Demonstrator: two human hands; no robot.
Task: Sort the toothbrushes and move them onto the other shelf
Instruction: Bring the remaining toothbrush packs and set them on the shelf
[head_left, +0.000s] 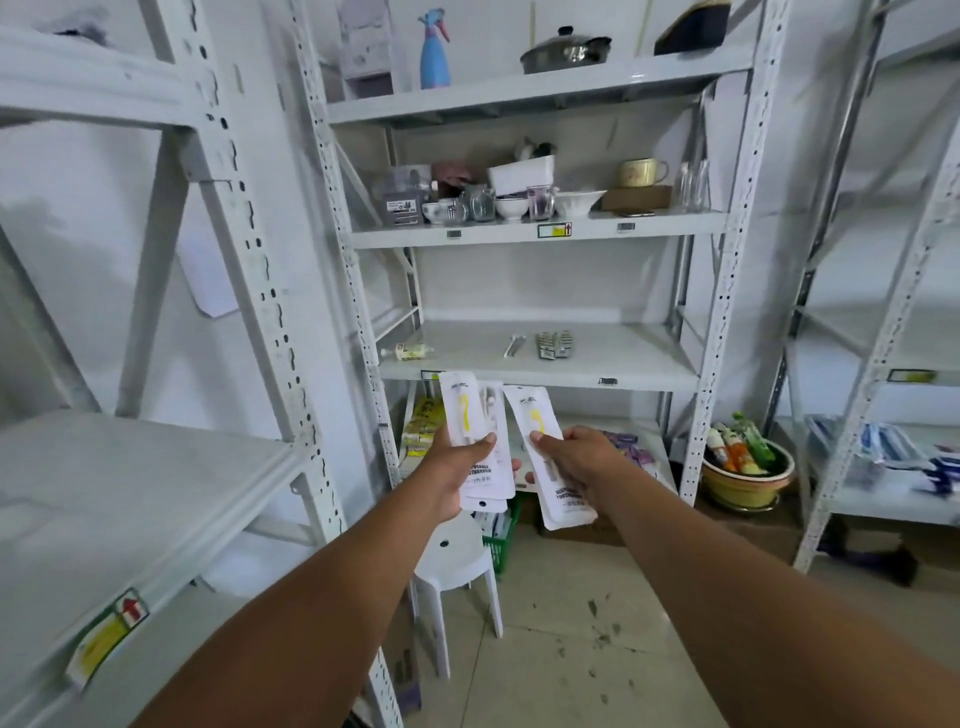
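Sorting is under way: the left hand (457, 470) pinches a stack of packs (475, 441), and the right hand (576, 457) pinches one pack (550, 457) beside it. Next, probably place them on the shelf (649, 358) at 12 o'clock.

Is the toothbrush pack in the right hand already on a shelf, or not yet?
Not yet. The right hand holds the toothbrush pack in the air, in front of the shelf.

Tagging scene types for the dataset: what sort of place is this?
Likely a stockroom or small warehouse: white slotted metal racks with barcode labels on the shelf edges, mixed household goods like a pot and bowls, and packaged toothbrushes in both hands.
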